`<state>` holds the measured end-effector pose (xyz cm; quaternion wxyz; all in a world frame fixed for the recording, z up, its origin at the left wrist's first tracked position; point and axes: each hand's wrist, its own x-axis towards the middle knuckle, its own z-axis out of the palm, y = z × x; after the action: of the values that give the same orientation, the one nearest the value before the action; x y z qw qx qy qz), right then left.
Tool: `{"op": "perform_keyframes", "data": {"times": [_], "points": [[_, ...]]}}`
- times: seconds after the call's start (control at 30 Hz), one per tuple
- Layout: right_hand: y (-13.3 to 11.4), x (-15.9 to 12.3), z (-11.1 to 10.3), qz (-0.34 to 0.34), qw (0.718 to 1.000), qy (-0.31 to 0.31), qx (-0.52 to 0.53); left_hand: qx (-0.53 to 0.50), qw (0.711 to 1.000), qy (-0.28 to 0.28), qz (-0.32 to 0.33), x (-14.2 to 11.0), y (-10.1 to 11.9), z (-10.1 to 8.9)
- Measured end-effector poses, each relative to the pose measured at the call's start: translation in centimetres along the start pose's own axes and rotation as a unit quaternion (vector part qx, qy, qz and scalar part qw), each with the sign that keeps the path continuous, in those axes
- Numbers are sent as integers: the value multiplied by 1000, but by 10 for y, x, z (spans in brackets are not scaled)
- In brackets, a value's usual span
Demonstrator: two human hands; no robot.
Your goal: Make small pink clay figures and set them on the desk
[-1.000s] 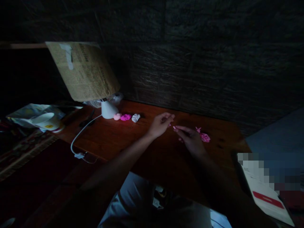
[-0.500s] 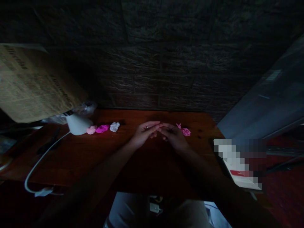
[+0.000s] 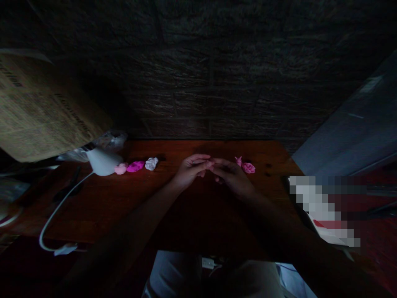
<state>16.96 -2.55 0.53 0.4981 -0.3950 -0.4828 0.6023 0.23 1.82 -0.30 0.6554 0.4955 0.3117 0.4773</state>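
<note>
My left hand (image 3: pixel 190 171) and my right hand (image 3: pixel 234 177) meet fingertip to fingertip above the table's middle. Both are closed in a pinch on a small bit of pink modelling clay, now mostly hidden by the fingers. Just beyond my right hand lie a rose-like pink clay shape (image 3: pixel 248 167) and a small spiky pink clay piece (image 3: pixel 238 160). Farther left, a pale pink clay lump (image 3: pixel 120 168), a bright magenta clay lump (image 3: pixel 135 166) and a white clay lump (image 3: pixel 151 164) sit in a row.
A lamp with a white base (image 3: pixel 104 162) and newspaper-covered shade (image 3: pixel 46 111) stands at the left; its white cord (image 3: pixel 51 219) hangs over the wooden table's (image 3: pixel 124 207) edge. Dark scissors-like object (image 3: pixel 70 186) lies nearby. A partly blurred-out box or screen (image 3: pixel 330 234) sits right.
My hands, apart a second ago with small pink clay bits at the fingertips, have come together. The view has turned right. The clay lumps have stayed on the table.
</note>
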Motion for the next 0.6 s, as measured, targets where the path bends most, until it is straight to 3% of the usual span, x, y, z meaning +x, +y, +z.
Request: {"op": "perform_keyframes", "data": {"times": [0.4, 0.6], "points": [[3, 3, -4, -19, 1000, -13, -2, 15, 1000, -7, 26, 0, 1, 3], [-2, 2, -4, -25, 999, 16, -25, 56, 997, -54, 1, -1, 0, 3]]}}
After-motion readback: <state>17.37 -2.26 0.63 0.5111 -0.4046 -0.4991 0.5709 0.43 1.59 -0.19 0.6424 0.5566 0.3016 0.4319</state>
